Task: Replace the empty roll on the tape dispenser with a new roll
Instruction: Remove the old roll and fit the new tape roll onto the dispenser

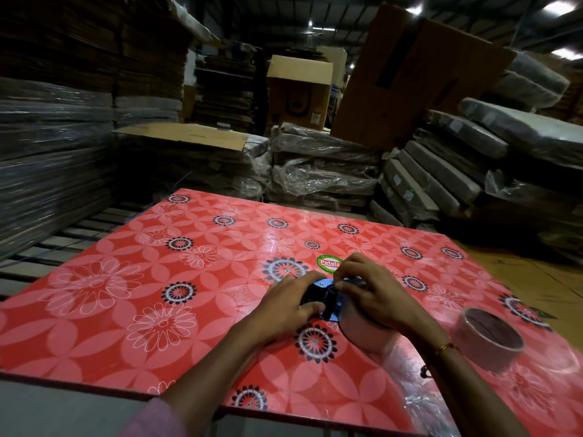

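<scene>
A blue and black tape dispenser [325, 296] lies on the red flowered table [164, 279], right of centre. My left hand [291, 305] grips its black handle end from the left. My right hand [369, 290] covers its right side, with the fingertips pinched at the top of the dispenser. A clear roll of tape [356, 329] sits at the dispenser under my right palm, partly hidden. A second roll [487, 339], with a brown core, stands alone on the table further right.
Stacks of plastic-wrapped flat cartons [318, 165] and cardboard boxes [299, 89] stand behind the table. Wooden pallet slats [63, 234] lie to the left. The table's near edge [94, 389] is close to my body.
</scene>
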